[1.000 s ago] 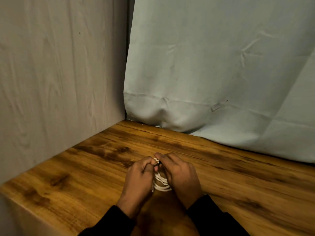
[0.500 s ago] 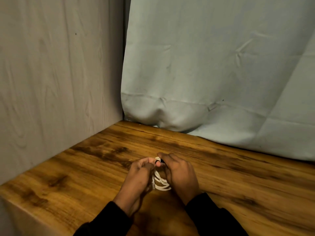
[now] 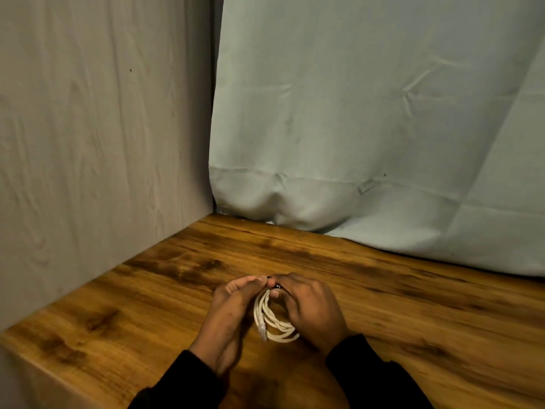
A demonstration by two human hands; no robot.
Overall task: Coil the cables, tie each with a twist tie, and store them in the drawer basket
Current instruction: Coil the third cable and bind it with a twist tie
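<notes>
Two hands: left hand (image 3: 233,308) and right hand (image 3: 312,308) meet at lower centre of the frame, above the wooden tabletop (image 3: 413,314).
Cable: white coiled cable (image 3: 272,323) hangs between the palms; a pale connector end shows at its lower left.
Tie: dark twist tie (image 3: 275,286) sits at the top of the coil, mostly hidden.
Left fingers: curled, tips pinching at the tie.
Right fingers: curled round the coil's top, thumb pressed on the strands.
Change: compared with a second ago, the fingertips sit closer together and more of the coil shows below them.
Meaning: tying appears under way, judged unfinished.
Drawer basket: not in view.
Background: grey curtain (image 3: 383,128) upper right, pale panel (image 3: 88,143) upper left.
</notes>
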